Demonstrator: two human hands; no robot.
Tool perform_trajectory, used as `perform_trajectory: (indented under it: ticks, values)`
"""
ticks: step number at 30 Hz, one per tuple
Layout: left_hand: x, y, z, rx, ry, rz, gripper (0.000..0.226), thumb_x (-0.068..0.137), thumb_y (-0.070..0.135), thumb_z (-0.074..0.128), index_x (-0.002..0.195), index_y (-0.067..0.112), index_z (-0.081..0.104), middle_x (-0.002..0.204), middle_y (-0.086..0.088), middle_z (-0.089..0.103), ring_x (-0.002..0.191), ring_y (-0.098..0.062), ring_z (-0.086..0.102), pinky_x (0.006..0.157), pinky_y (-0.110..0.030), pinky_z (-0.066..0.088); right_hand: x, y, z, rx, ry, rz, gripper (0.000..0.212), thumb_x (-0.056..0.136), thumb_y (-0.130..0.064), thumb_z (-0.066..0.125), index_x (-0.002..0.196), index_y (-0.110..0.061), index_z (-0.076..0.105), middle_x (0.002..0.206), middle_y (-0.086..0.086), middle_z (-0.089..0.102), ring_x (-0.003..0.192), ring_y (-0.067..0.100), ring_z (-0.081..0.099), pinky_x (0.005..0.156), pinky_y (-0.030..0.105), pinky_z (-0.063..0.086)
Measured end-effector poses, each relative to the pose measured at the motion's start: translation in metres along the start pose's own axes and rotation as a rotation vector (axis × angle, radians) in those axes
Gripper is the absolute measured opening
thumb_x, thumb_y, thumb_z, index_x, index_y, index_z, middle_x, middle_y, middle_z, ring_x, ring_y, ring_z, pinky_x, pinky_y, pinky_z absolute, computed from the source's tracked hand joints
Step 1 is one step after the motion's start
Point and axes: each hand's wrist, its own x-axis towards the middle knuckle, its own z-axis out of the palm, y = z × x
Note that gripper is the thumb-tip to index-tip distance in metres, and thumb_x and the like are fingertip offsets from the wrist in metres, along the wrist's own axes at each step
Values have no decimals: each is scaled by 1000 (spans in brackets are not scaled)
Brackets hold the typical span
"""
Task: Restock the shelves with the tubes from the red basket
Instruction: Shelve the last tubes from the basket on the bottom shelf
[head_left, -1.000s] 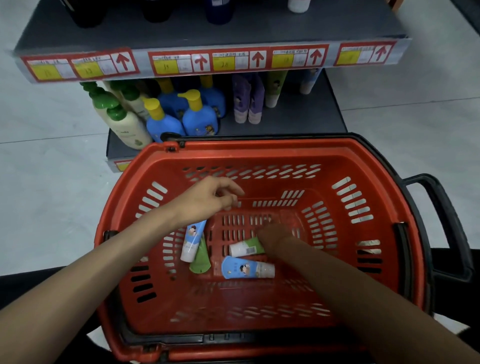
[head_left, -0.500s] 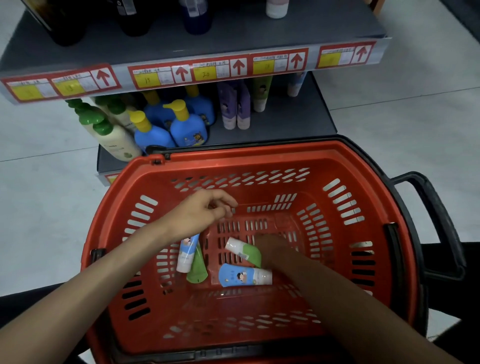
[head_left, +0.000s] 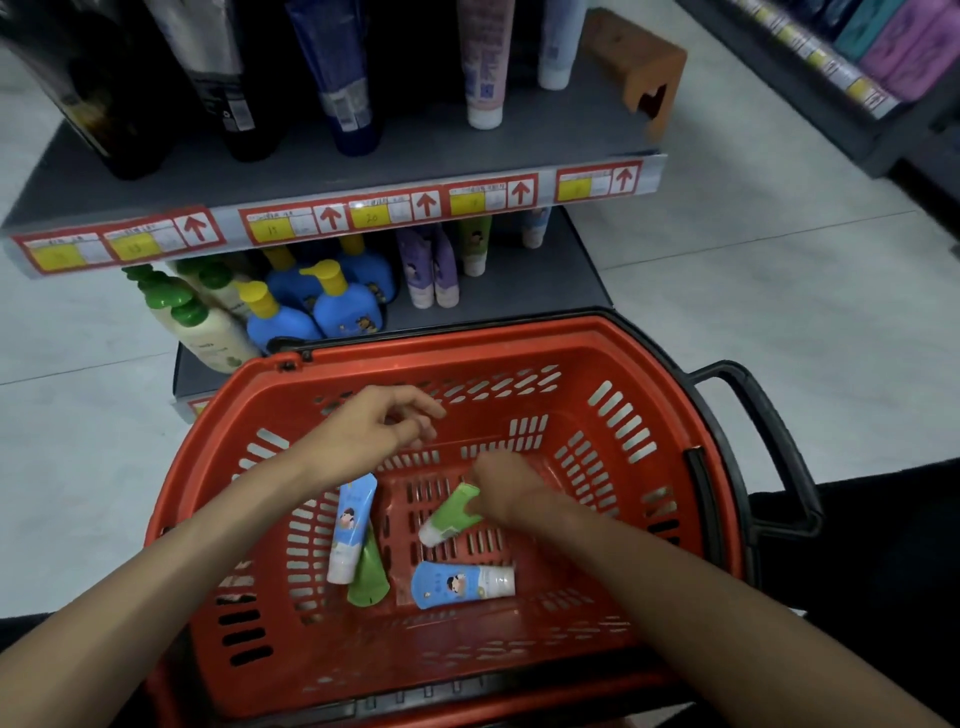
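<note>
Right hand (head_left: 511, 491), middle of the frame, has its grip pinched on the flat end of the green tube (head_left: 449, 514), cap end tilted down-left inside the red basket (head_left: 519, 340). Left hand (head_left: 374, 428) hovers by the basket's far wall, fingers loosely curled, grip on nothing. On the basket floor, the left blue tube (head_left: 352, 525) overlaps a second green tube (head_left: 370, 579), and the lower blue tube (head_left: 462, 584) lies sideways. Purple tubes (head_left: 428, 270) stand on the lower shelf (head_left: 545, 280) above.
</note>
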Motion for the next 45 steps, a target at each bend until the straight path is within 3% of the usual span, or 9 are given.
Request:
perform_trajectory:
  ticks: [3, 12, 19, 23, 28, 31, 34, 38, 45]
  values:
    - [-5, 12, -1, 28, 30, 42, 25, 102, 7, 55, 113, 23, 71, 95, 1, 77, 87, -9, 72, 76, -23, 54, -20, -6, -30, 30, 114, 2, 31, 82, -35, 79, 103, -13, 73, 101, 7, 72, 96, 26, 68, 74, 30, 49]
    - [-28, 51, -18, -19, 294, 244, 23, 101, 7, 58, 110, 22, 72, 95, 9, 76, 91, -4, 71, 79, -15, 54, -100, -22, -154, 101, 465, -71, 30, 78, -45, 78, 78, -15, 77, 66, 1, 67, 70, 24, 66, 57, 29, 41]
    - [-44, 78, -29, -166, 415, 273, 23, 101, 7, 59, 117, 20, 70, 103, 4, 78, 94, -10, 74, 82, -27, 56, -140, -35, -227, 160, 661, -123, 42, 77, -48, 79, 52, -21, 59, 52, -1, 58, 60, 21, 61, 55, 31, 45]
    - [-51, 98, -35, -263, 420, 288, 23, 101, 11, 60, 120, 19, 70, 108, 0, 77, 98, -15, 74, 85, -36, 56, -154, -44, -257, 203, 727, -144, 35, 78, -46, 79, 65, -14, 73, 54, 4, 63, 56, 16, 59, 56, 30, 46]
    - [-52, 119, -41, -304, 429, 302, 24, 100, 8, 60, 120, 19, 69, 107, 2, 77, 98, -11, 74, 84, -30, 57, -165, -45, -283, 304, 753, -158, 30, 82, -39, 78, 62, -16, 74, 49, -1, 66, 49, 6, 63, 57, 27, 49]
    - [-48, 119, -43, -303, 440, 285, 23, 100, 7, 60, 118, 19, 70, 106, 3, 77, 96, -11, 74, 83, -31, 57, -157, -40, -290, 407, 785, -133, 24, 82, -36, 79, 69, -17, 77, 54, 0, 70, 56, 12, 69, 66, 37, 60]
    - [-43, 110, -46, -251, 436, 276, 24, 101, 5, 58, 116, 20, 70, 105, 6, 77, 95, -12, 74, 79, -27, 57, -137, -29, -293, 536, 796, -32, 26, 85, -33, 76, 70, -11, 77, 51, 2, 69, 52, 13, 70, 71, 42, 62]
    - [-32, 95, -52, -144, 388, 237, 26, 101, 5, 58, 111, 26, 71, 101, 12, 76, 94, -10, 73, 75, -23, 54, -93, -7, -288, 719, 819, 159, 35, 86, -28, 75, 57, -10, 65, 53, 4, 70, 58, 21, 73, 74, 49, 62]
    - [-16, 79, -63, -52, 302, 143, 27, 100, 4, 58, 108, 27, 71, 95, 8, 77, 88, -8, 73, 83, -23, 56, -26, 12, -266, 856, 684, 350, 15, 86, -16, 70, 87, -1, 66, 63, 12, 73, 55, 25, 74, 70, 47, 64]
